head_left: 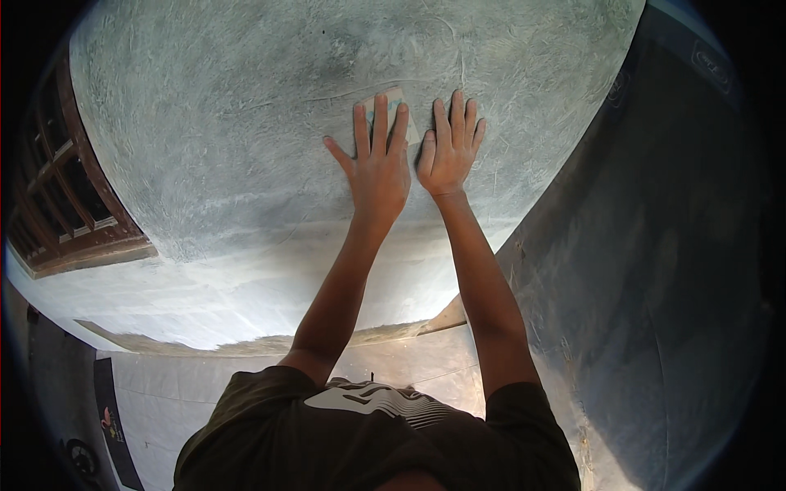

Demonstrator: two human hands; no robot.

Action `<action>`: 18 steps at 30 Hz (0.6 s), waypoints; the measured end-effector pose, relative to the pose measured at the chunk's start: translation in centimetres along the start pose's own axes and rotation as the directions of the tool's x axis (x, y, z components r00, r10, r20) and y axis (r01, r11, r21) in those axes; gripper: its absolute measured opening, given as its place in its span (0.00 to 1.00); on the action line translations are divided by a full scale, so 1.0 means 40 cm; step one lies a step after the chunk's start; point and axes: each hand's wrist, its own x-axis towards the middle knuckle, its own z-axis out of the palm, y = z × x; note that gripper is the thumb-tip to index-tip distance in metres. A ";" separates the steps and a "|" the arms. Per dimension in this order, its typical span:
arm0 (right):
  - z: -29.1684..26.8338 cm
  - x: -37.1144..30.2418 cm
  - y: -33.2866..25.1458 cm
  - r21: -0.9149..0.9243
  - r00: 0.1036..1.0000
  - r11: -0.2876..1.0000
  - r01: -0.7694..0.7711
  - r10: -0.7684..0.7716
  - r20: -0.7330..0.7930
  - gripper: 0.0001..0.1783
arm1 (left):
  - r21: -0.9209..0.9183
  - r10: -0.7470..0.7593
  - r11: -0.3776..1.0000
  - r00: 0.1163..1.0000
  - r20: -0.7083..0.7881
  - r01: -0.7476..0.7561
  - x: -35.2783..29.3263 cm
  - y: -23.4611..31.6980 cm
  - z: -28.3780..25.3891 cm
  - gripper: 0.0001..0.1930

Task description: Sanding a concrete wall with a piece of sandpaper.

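My left hand [380, 168] lies against a grey, roughly plastered wall [229, 123], fingers spread and stretched out. Beneath its fingers is a pale, thin, paper-like sheet [412, 129] with faint greenish print, pressed to the wall. The fingers cover much of the sheet, and the side facing the wall is hidden. Close beside it on the right, my right hand [450, 155] rests flat on the plaster with its fingers extended and slightly apart. Its thumb side is near the sheet's right edge; I cannot tell whether they touch. Both arms reach upward.
A brown wooden-framed window [70, 180] with bars is set in the wall at left. A large dark sheet [655, 245] hangs along the right. Light sheeting [180, 393] covers the floor below, and a wheel [82, 456] shows at lower left.
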 end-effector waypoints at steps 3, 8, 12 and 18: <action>0.003 0.004 0.003 0.000 1.000 1.000 -0.003 0.003 -0.007 0.29 | -0.010 0.001 1.000 0.999 0.032 -0.001 0.022 -0.002 0.002 0.31; 0.004 0.000 -0.003 0.009 1.000 1.000 -0.013 0.013 -0.002 0.29 | -0.048 0.044 0.998 0.998 -0.047 -0.047 0.143 0.001 -0.066 0.31; -0.002 -0.011 0.007 -0.003 1.000 1.000 -0.018 0.018 -0.009 0.28 | 0.017 0.026 0.999 0.998 0.060 -0.027 -0.018 -0.016 -0.008 0.31; 0.008 -0.010 -0.008 0.006 0.999 0.999 -0.040 0.040 -0.022 0.28 | -0.005 0.065 0.998 0.998 0.011 -0.064 0.146 -0.002 -0.062 0.31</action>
